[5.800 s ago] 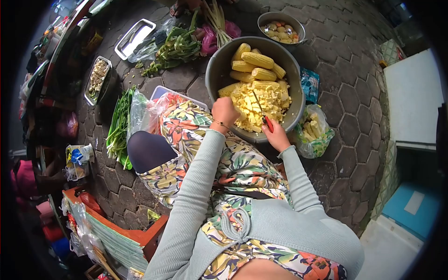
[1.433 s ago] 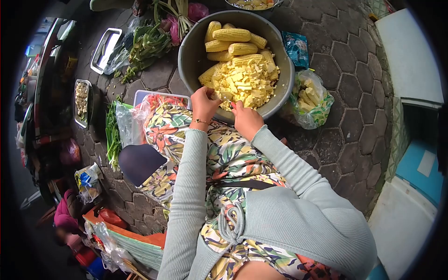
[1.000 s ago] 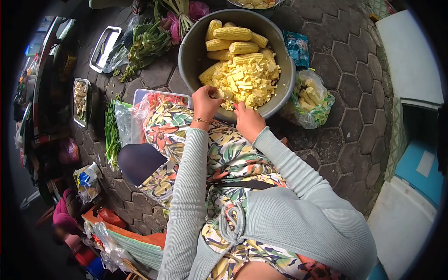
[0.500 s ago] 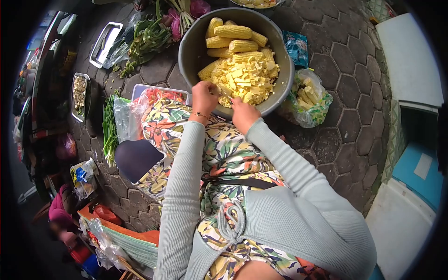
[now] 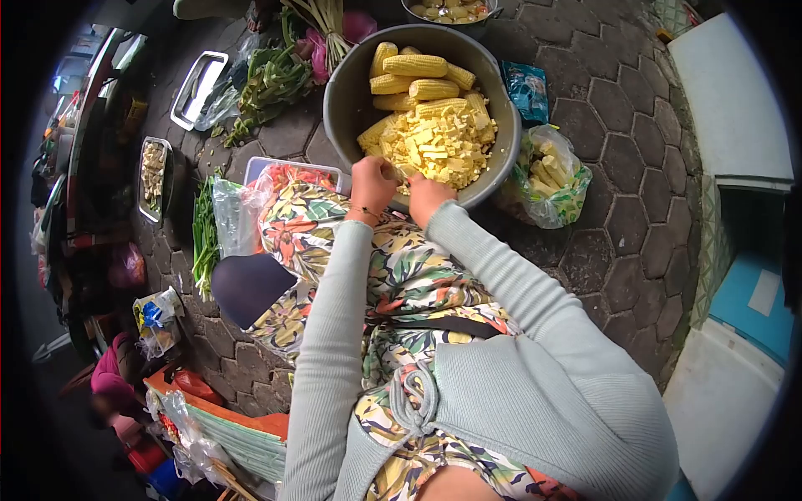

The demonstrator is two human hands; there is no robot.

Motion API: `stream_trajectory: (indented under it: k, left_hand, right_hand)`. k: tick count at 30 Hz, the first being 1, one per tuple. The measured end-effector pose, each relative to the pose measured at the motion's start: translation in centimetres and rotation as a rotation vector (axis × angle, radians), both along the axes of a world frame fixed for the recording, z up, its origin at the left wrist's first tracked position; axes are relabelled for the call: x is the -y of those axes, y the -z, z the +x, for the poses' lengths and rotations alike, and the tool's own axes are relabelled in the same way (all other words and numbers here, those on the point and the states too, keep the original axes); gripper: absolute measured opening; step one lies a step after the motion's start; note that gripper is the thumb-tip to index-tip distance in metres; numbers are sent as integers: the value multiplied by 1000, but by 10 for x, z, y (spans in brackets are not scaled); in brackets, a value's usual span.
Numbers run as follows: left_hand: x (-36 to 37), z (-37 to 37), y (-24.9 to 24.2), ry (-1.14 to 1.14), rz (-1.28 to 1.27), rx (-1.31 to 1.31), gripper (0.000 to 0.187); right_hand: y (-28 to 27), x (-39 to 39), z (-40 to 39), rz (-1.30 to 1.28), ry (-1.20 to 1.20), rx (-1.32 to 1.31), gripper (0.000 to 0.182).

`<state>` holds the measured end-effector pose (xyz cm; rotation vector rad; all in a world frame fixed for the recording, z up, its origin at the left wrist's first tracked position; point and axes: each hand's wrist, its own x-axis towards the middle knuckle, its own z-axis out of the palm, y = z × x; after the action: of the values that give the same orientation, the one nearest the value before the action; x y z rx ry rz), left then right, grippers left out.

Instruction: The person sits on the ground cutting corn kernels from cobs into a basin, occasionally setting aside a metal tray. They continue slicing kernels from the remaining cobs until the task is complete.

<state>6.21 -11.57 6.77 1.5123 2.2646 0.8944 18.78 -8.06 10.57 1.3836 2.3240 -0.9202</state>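
My left hand (image 5: 373,181) is at the near left rim of a large grey basin (image 5: 341,92), its fingers curled round something small and pale that I cannot make out. Close on its right, my right hand (image 5: 429,199) is closed too, and its fingertips and whatever they hold are hidden. Beyond both hands, cut yellow corn pieces (image 5: 439,149) are heaped in the near part of the basin. Whole peeled corn cobs (image 5: 415,65) lie piled at its far side.
Right of the basin are a plastic bag of pale cores (image 5: 547,174) and a teal packet (image 5: 525,90). A tray of red pieces (image 5: 305,176), green onions (image 5: 205,238), leafy greens (image 5: 276,88) and metal trays (image 5: 199,88) lie to the left. A person (image 5: 113,380) is at lower left.
My hands have moved slightly closer together, the right one shifting left. The view has shifted a little, showing more of the bowl beyond the basin.
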Motion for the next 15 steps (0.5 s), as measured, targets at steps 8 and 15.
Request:
stream_trajectory:
  k: [8,15]
  left_hand:
    - [4,9,-5,35,-63,8,18]
    - [4,1,-6,57,-105,20,21]
  right_hand:
    - [35,-13,-4,4,-44,47,23]
    - [43,-19,3,-24,-86,93,28]
